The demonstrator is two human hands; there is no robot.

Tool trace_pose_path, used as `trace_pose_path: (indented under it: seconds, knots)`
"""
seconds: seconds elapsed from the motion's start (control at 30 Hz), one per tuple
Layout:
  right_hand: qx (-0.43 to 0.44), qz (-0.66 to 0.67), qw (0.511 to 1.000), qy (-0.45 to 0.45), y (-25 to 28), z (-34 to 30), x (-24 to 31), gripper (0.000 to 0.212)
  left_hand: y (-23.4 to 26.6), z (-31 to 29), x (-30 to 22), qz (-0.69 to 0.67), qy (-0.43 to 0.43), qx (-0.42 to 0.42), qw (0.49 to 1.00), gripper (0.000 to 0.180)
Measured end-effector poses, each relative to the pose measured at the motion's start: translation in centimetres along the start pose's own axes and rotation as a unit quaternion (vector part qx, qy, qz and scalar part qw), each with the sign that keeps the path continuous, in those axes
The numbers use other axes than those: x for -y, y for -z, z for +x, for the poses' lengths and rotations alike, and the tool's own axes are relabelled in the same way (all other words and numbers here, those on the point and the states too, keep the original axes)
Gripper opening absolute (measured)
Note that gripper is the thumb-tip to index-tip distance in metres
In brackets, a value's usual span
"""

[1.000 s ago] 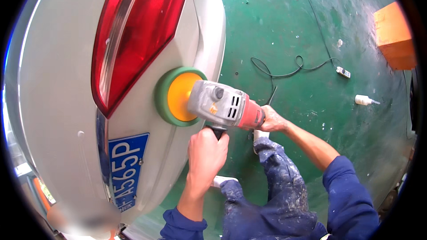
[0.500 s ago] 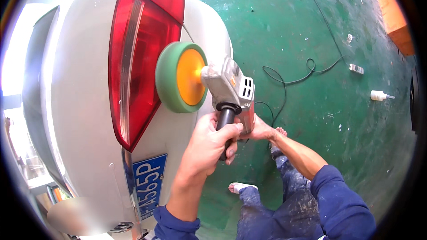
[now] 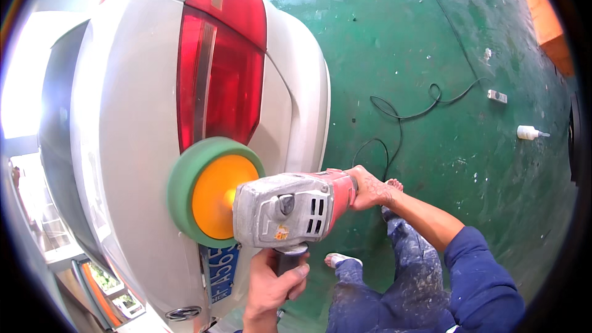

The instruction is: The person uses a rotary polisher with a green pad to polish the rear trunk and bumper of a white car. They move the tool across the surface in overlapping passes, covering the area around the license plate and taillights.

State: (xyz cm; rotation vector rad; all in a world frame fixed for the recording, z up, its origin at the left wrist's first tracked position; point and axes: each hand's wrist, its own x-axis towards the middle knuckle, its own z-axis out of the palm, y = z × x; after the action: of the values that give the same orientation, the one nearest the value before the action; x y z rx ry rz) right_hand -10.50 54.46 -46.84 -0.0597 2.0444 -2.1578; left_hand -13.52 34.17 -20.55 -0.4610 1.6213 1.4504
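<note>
A grey and red power polisher (image 3: pixel 280 209) is in both my hands. My left hand (image 3: pixel 271 287) is wrapped round its black side handle (image 3: pixel 290 260), while my right hand (image 3: pixel 373 188) grips the red rear end. The green foam pad (image 3: pixel 182 194), with an orange backing plate (image 3: pixel 216 203), looks blurred as if spinning. It lies against the rear of a pale car (image 3: pixel 132 117) and covers the lower end of the red tail light (image 3: pixel 228 80). Below the pad, a blue licence plate (image 3: pixel 222 274) shows, partly hidden by the pad and polisher.
A dark power cord (image 3: pixel 425 114) loops across the green floor toward a socket block (image 3: pixel 497 96). A white squeeze bottle (image 3: pixel 528 132) lies to the right. Farther off is an orange box (image 3: pixel 547 28). My feet stand just below the polisher.
Both hands have brought the polisher down and to the left. The pad has gone from the tail light's right edge to its lower end. The polisher's body has turned more sideways.
</note>
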Motion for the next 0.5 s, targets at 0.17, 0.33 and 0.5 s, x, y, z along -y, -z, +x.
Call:
trace_pose_path:
  seconds: [0.17, 0.33, 0.5]
  knots:
    - [-0.003, -0.021, 0.999, -0.044, 4.3, 0.6, 1.7, 0.02, -2.8, 2.3, -3.5, 0.003, -0.004, 0.005, 1.0, 0.028]
    - [0.007, -0.022, 0.999, -0.024, 10.1, 3.5, 3.8, 0.028, -6.6, 6.2, -9.0, -0.015, -0.038, 0.047, 0.998, 0.035]
    - [-0.05, 0.014, 0.997, -0.051, 11.7, 6.6, 5.3, 0.033, -6.6, 9.6, -14.9, -0.059, -0.08, 0.136, 0.986, 0.026]
